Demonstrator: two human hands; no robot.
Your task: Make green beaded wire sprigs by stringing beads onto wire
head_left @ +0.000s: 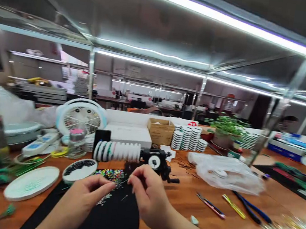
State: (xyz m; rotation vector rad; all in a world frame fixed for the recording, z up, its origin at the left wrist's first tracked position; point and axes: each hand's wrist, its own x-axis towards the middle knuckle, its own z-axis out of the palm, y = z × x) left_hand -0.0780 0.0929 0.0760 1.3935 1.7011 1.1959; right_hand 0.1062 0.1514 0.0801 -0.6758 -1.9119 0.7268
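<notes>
Spanning a long wooden table [180,205] under a lit metal shelf [165,29]: stacks of white spools [185,138] already piled at the back, a row of banded spools [116,152] mounted on a black clamp [155,160], and mixed beads [113,175] lying loose in a heap on a black mat [114,226] (a round tray of dark beads [79,170] just beside it). Working just above that heap with the left hand [81,199] and the right hand [150,193], apart from each other, right thumb and forefinger pinched together on something too fine to make out, left fingers curled, any hold there impossible to tell.
</notes>
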